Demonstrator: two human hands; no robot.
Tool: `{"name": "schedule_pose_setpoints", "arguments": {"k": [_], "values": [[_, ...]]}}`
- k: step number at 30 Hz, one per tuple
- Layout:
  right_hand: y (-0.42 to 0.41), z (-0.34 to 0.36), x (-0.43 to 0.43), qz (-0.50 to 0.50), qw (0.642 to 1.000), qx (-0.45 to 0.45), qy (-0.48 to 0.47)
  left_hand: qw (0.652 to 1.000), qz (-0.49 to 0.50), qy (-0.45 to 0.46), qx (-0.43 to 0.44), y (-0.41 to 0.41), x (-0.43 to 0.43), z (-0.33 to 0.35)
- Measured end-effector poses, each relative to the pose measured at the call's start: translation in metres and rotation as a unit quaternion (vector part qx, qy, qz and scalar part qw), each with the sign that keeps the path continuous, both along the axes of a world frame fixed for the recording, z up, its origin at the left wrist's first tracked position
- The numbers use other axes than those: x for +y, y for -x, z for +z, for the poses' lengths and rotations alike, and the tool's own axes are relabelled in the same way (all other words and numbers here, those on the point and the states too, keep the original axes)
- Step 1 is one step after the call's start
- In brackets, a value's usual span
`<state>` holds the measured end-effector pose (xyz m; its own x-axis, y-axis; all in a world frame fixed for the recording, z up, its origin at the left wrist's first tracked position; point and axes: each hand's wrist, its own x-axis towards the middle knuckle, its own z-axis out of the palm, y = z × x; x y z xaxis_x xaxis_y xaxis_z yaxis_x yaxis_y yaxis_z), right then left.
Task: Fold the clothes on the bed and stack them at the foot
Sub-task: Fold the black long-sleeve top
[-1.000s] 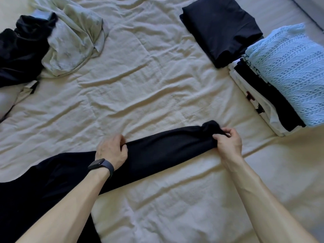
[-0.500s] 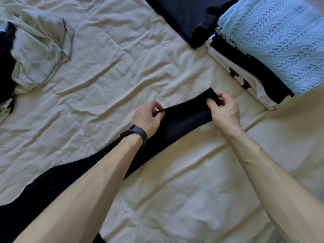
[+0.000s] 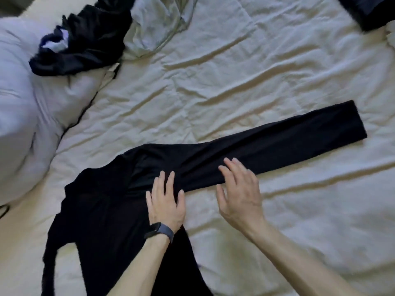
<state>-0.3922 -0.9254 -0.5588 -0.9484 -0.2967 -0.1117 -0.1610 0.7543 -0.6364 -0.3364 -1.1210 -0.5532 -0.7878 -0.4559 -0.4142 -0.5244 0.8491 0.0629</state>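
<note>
**Sleeve laid out to the right, both hands at its root**

Head view: a black long-sleeved top (image 3: 102, 221) lies spread on the bed (image 3: 213, 82), its body low and left. One sleeve (image 3: 277, 142) stretches away to the right and slightly up, and its cuff (image 3: 350, 122) is well apart from both hands. The left hand (image 3: 165, 201) presses flat near the shoulder, fingers straight, grasping nothing. The right hand (image 3: 239, 193) is released, its fingers spread on the sleeve beside it. Being nearer the cuff, the right hand is probably the one to fold the sleeve back along its length.
</note>
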Motion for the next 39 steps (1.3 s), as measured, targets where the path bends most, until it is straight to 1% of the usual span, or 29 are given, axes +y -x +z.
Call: {"name": "schedule_pose_setpoints", "arguments": {"k": [3,5,7,8,9,10,11,13,15,17,18,20,22,24,26,27,28,30,32,34,35,36,39], "values": [[-0.031,-0.004,-0.078,0.107,0.993,-0.041,0.0,0.997,0.033,0.036,-0.054,-0.044,-0.076,-0.006],[-0.039,-0.013,-0.128,0.178,0.983,-0.035,-0.008,0.995,0.031,0.048,-0.079,-0.059,-0.115,-0.018],[-0.034,-0.03,-0.166,0.26,0.964,0.012,-0.049,0.995,0.007,0.041,-0.09,-0.066,-0.141,-0.035],[-0.025,-0.041,-0.176,0.289,0.953,0.026,-0.086,0.996,-0.004,0.028,-0.081,-0.069,-0.15,-0.044],[-0.012,-0.053,-0.18,0.294,0.946,0.025,-0.132,0.998,-0.012,0.015,-0.066,-0.072,-0.156,-0.052],[0.003,-0.065,-0.179,0.273,0.945,0.015,-0.181,0.999,-0.02,0.002,-0.046,-0.076,-0.16,-0.058],[0.017,-0.074,-0.176,0.232,0.946,0.004,-0.227,0.999,-0.029,-0.009,-0.023,-0.08,-0.165,-0.063],[0.035,-0.08,-0.17,0.131,0.95,-0.026,-0.283,0.998,-0.052,-0.015,0.009,-0.096,-0.175,-0.068],[0.033,-0.069,-0.181,0.055,0.949,-0.065,-0.305,0.998,-0.059,-0.012,0.023,-0.122,-0.193,-0.067],[0.013,-0.048,-0.203,0.034,0.952,-0.065,-0.298,0.998,-0.049,-0.011,0.036,-0.155,-0.22,-0.061],[-0.005,-0.037,-0.218,0.056,0.955,-0.047,-0.287,0.998,-0.033,-0.008,0.048,-0.174,-0.236,-0.056],[-0.047,-0.017,-0.254,0.143,0.955,-0.013,-0.26,0.996,0.03,0.006,0.08,-0.216,-0.271,-0.045],[-0.091,-0.005,-0.298,0.244,0.94,0.0,-0.238,0.986,0.125,0.028,0.109,-0.263,-0.307,-0.035],[-0.129,-0.002,-0.347,0.325,0.922,0.007,-0.212,0.965,0.222,0.056,0.13,-0.312,-0.339,-0.029],[-0.163,-0.003,-0.395,0.384,0.902,0.014,-0.198,0.943,0.301,0.067,0.127,-0.359,-0.364,-0.026],[-0.178,-0.005,-0.415,0.399,0.894,0.016,-0.203,0.936,0.327,0.06,0.117,-0.38,-0.373,-0.026],[-0.193,-0.008,-0.433,0.398,0.891,0.01,-0.216,0.931,0.346,0.048,0.107,-0.398,-0.379,-0.027],[-0.216,-0.015,-0.46,0.36,0.899,-0.032,-0.249,0.923,0.37,0.021,0.107,-0.425,-0.389,-0.028],[-0.231,-0.023,-0.473,0.32,0.901,-0.078,-0.281,0.91,0.396,-0.033,0.117,-0.442,-0.399,-0.024],[-0.238,-0.03,-0.478,0.309,0.896,-0.085,-0.308,0.882,0.435,-0.107,0.149,-0.448,-0.411,-0.016],[-0.239,-0.032,-0.479,0.307,0.892,-0.088,-0.32,0.871,0.442,-0.114,0.181,-0.45,-0.418,-0.009],[-0.238,-0.033,-0.48,0.306,0.889,-0.094,-0.328,0.867,0.439,-0.08,0.221,-0.451,-0.428,-0.001],[-0.235,-0.034,-0.483,0.308,0.882,-0.107,-0.34,0.838,0.411,0.078,0.35,-0.449,-0.477,0.031]]}}
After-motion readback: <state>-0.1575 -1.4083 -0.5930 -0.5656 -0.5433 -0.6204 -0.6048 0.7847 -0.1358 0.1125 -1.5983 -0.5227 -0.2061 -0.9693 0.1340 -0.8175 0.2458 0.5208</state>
